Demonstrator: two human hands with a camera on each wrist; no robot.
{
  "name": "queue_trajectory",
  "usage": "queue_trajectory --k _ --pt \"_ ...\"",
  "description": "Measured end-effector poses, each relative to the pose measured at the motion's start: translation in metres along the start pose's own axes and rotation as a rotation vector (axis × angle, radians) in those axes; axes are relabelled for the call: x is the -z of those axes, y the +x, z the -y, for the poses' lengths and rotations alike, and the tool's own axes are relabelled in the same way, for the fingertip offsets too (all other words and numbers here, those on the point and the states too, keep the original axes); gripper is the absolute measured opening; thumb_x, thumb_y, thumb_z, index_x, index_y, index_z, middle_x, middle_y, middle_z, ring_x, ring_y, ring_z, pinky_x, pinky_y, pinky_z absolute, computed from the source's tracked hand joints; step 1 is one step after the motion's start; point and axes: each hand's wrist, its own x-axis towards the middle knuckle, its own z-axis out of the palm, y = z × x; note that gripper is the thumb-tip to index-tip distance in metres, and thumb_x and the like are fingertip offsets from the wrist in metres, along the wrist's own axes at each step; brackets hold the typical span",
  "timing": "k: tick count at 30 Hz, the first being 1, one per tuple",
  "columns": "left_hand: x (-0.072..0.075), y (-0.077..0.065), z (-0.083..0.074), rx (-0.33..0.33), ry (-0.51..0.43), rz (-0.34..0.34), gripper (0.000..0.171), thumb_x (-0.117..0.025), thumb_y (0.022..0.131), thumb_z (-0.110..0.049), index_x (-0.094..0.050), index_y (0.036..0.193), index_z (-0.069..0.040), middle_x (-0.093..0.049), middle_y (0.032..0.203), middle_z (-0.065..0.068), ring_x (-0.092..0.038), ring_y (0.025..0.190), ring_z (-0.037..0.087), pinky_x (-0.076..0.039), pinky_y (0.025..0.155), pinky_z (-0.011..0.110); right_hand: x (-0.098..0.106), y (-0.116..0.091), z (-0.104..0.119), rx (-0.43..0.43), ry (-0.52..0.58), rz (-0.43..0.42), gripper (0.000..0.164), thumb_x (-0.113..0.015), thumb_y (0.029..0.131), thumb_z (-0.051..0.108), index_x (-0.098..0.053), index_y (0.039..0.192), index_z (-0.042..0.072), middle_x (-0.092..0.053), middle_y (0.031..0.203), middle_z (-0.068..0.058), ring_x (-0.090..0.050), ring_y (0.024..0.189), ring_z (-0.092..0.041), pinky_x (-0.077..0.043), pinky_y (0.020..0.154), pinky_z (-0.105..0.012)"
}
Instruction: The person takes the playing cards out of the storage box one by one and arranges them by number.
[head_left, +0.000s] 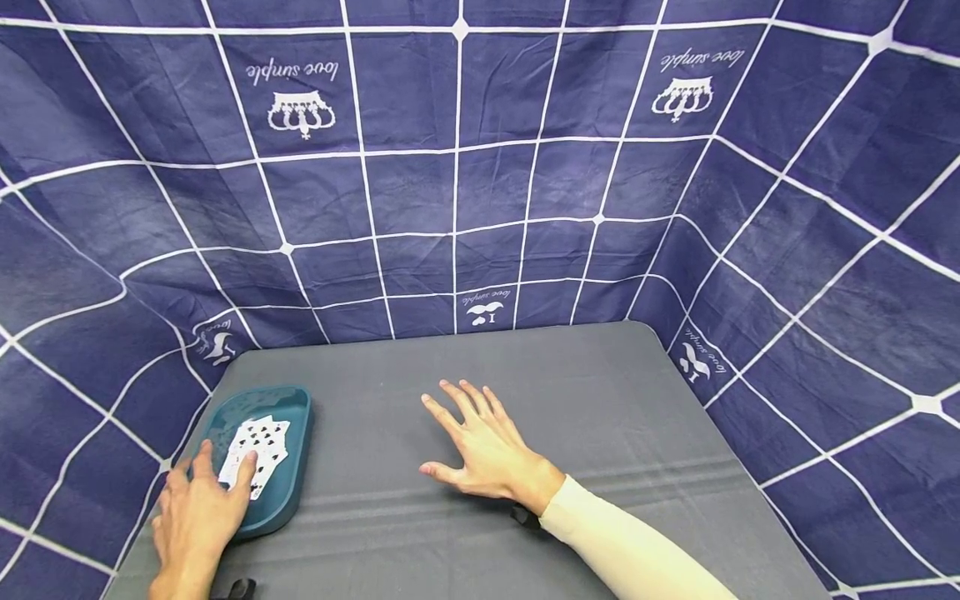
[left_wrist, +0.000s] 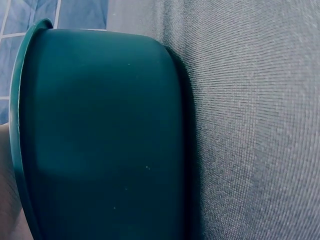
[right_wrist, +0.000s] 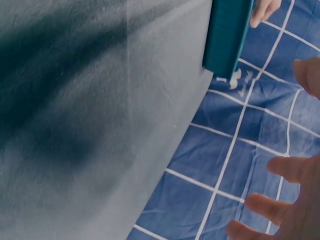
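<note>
A teal tray (head_left: 296, 492) stands at the left of the grey table, with several playing cards (head_left: 264, 433) overlapping inside it. The top cards show black spade marks. Over the tray's near left side is my left hand (head_left: 193, 508), fingers spread and loosely bent, thumb above the cards. Whether it touches the tray or cards I cannot tell. In the left wrist view the tray's outer wall (left_wrist: 105, 125) fills much of the frame, with only a sliver of hand behind its rim. My right hand (head_left: 487, 450) hovers palm down over the table's middle, fingers spread, holding nothing.
The grey table (head_left: 390, 417) has rounded far corners and a few creases in its cover. Blue cloth (head_left: 420, 192) with white grid lines hangs behind it and along both sides. Dark straps (head_left: 525, 517) show at the wrists.
</note>
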Motion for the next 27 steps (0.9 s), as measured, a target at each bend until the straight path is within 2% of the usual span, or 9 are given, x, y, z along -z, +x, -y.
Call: queue_trajectory --k 7,14,27 --pt "0.0 -0.001 -0.004 -0.007 -0.006 0.005 0.098 -0.054 0.115 -0.067 -0.024 0.185 -0.006 -0.032 0.176 0.044 -0.039 0.153 0.075 -0.04 0.112 0.091 -0.004 0.006 0.01 0.025 0.009 0.011 0.096 -0.061 0.107 0.083 -0.034 0.185 0.034 -0.037 0.19 -0.007 -0.045 0.173 -0.038 -0.041 0.138 -0.067" --pt "-0.004 -0.004 -0.008 -0.05 -0.019 -0.006 0.102 -0.059 0.116 -0.058 -0.017 0.182 0.006 -0.035 0.168 0.05 -0.041 0.148 0.076 -0.042 0.111 0.09 -0.009 0.01 0.019 0.059 0.012 0.014 0.094 -0.059 0.109 0.082 -0.034 0.185 0.034 -0.039 0.188 -0.007 -0.048 0.171 -0.037 -0.044 0.137 -0.065" --pt "-0.015 -0.009 -0.026 -0.094 -0.006 0.041 0.101 -0.063 0.116 -0.054 -0.019 0.181 0.009 -0.033 0.174 0.044 -0.043 0.152 0.072 -0.044 0.114 0.087 -0.016 0.011 0.037 0.1 0.047 0.062 0.087 -0.06 0.112 0.075 -0.033 0.185 0.035 -0.039 0.189 -0.005 -0.049 0.17 -0.034 -0.045 0.137 -0.06"
